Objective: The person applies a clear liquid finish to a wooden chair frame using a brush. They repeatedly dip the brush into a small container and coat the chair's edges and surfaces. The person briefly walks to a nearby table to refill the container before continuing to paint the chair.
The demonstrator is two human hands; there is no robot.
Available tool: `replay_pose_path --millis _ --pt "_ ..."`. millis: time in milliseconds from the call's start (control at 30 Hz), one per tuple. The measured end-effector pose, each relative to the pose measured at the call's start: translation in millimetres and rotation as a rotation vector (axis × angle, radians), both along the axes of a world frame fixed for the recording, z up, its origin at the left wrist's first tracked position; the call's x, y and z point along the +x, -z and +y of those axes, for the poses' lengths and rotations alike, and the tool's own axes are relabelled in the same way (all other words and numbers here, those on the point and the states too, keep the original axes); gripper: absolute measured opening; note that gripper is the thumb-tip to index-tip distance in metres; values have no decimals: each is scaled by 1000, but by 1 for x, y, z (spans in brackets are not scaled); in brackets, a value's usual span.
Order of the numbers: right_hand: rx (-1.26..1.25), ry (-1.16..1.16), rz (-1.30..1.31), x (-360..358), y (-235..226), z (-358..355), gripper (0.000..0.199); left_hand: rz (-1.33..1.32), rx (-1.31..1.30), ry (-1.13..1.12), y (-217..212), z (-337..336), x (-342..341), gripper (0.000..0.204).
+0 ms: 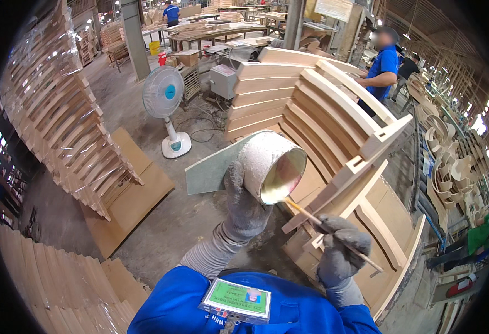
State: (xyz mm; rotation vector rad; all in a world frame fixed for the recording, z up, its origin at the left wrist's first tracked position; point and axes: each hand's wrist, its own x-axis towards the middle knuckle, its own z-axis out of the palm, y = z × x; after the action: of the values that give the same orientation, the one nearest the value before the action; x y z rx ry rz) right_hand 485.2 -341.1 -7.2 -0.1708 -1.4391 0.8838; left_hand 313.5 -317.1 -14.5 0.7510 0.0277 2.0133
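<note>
My left hand [243,201], in a grey glove, grips a crusted white can [271,165] tilted on its side, its open mouth showing pale glue inside. A thin wooden stick [333,234] is held in my gloved right hand [340,252]; its tip reaches into the can's mouth. Right under and beside both hands lies a stack of curved pale wooden frame parts [333,117] with notched ends.
A white and blue standing fan [165,106] is on the concrete floor to the left. Wrapped stacks of curved wood [60,111] fill the left side. A person in a blue shirt [381,69] stands behind the stack. Curved wooden pieces [448,172] crowd the right.
</note>
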Motion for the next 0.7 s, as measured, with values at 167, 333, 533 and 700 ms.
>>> replay_pose_path --millis 167,333,533,700 --pt "-86 133 -126 53 -6 4 21 899 22 -958 28 12 55 80" --pt "-97 33 -4 97 0 2 22 1029 -42 -1242 34 15 93 80" --pt "-508 34 -83 117 -29 36 16 -59 -371 -134 25 13 129 59" --pt "-598 -146 -119 134 -72 95 24 -236 -479 183 15 9 123 51"
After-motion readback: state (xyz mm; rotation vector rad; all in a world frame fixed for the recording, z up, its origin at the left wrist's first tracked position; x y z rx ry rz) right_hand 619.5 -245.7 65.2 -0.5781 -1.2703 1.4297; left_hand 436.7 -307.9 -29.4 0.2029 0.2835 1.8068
